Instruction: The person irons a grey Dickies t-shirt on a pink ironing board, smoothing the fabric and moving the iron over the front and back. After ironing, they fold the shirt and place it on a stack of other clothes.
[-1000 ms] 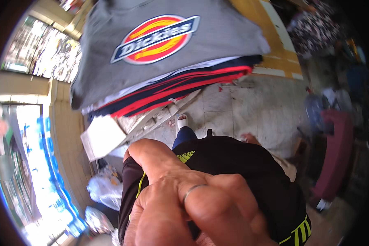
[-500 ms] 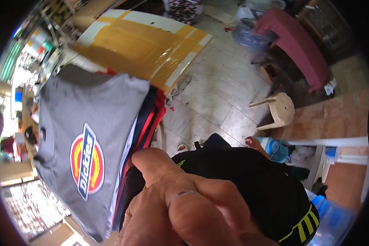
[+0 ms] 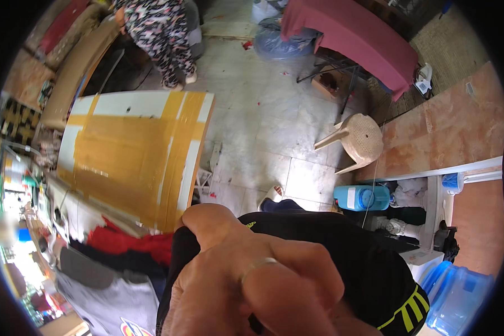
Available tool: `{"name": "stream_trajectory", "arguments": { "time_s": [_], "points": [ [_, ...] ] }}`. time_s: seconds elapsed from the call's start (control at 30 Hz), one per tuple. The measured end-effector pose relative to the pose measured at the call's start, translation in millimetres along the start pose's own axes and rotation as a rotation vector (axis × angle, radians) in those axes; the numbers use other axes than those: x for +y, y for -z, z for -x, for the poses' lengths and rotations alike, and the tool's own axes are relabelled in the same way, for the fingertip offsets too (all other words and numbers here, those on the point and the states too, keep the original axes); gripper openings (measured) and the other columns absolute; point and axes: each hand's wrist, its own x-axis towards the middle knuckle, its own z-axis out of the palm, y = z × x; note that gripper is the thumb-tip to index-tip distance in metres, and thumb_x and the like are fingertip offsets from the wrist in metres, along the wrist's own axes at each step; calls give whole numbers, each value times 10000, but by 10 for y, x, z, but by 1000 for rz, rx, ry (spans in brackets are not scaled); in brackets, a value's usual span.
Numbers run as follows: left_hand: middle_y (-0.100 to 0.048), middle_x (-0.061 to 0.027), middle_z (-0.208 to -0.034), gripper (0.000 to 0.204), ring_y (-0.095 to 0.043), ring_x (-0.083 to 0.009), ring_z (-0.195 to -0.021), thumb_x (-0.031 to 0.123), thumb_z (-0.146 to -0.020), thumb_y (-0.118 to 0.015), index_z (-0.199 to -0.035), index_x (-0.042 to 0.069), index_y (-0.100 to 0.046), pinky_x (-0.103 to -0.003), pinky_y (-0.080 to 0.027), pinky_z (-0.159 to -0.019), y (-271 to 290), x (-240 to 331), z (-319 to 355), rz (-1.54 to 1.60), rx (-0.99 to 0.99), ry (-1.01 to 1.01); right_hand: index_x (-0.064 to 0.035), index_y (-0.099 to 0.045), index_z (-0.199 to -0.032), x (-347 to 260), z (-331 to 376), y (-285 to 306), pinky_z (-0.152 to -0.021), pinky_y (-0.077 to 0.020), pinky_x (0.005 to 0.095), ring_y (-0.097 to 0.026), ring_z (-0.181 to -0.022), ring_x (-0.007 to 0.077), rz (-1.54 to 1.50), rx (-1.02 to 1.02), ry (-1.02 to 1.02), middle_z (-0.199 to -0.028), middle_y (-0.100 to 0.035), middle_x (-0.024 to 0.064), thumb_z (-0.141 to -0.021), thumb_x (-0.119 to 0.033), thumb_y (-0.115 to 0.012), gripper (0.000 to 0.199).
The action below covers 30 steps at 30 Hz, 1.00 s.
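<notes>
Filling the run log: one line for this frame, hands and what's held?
hand: wears ring, grips black garment with yellow-green trim, side unclear | other hand: unseen | nearby: yellow-taped board, folded shirt pile, beige plastic stool

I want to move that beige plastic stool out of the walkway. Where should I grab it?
The stool lies tipped on its side, legs pointing left. Grip one upturned leg near the seat, coming from above; the seat edge rests against the floor.

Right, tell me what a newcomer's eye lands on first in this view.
A big hand with a ring fills the lower middle, gripping a black garment with yellow-green stripes; which hand it is cannot be told. To its upper left lies a table topped in yellow and white, with folded shirts stacked below it. A beige plastic stool stands on the tiled floor, right of centre.
</notes>
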Motion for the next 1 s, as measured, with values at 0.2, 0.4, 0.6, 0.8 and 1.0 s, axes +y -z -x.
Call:
{"name": "stream_trajectory", "arguments": {
  "time_s": [0.2, 0.4, 0.6, 0.8, 1.0],
  "points": [
    [-403, 33, -542, 327, -415, -158, -560, 126, -842, -633, -660, 172, -366, -269, -322, -650, 367, -577, -735, 153, 380, 151, -25, -651, -1065, 1201, 170, 1526, -739, -522, 354, -658, -802, 209, 147, 157, 23, -923, -691, 106, -840, -234, -667, 307],
    [-439, 25, -574, 308, -440, -161, -586, 133, -858, -649, -669, 194, -413, -313, -349, -660, -113, -1327, -1651, -76, 463, 97, -52, -652, -1037, -480, -1041, 1735, -688, -492, 283, -609, -782, 121, -610, 170, -175, -815, -632, 1, -858, -192, -678, 229],
    [-594, -17, -737, 263, -598, -160, -767, 104, -902, -643, -657, 123, -547, -351, -408, -696, 865, -2104, -2793, 296, -350, -215, -91, -662, -1019, -558, -1819, 2172, -741, -514, 346, -643, -800, 202, -192, 242, -157, -876, -673, 63, -853, -286, -650, 257],
    [-404, 24, -541, 259, -432, -178, -576, 64, -822, -572, -692, 162, -371, -284, -324, -661, 812, -2532, -3689, -182, 259, 207, -108, -669, -1015, -1074, -2350, 2912, -764, -511, 350, -650, -828, 217, -199, 268, -232, -899, -681, 71, -841, -306, -651, 264],
    [-474, 40, -656, 215, -505, -169, -708, 150, -817, -650, -722, 179, -459, -367, -346, -706, 1737, -3544, -4359, -75, -350, 81, -125, -677, -1011, -572, -2929, 3264, -787, -508, 354, -656, -855, 232, -181, 392, -223, -922, -689, 79, -828, -325, -652, 272]
  ]
}}
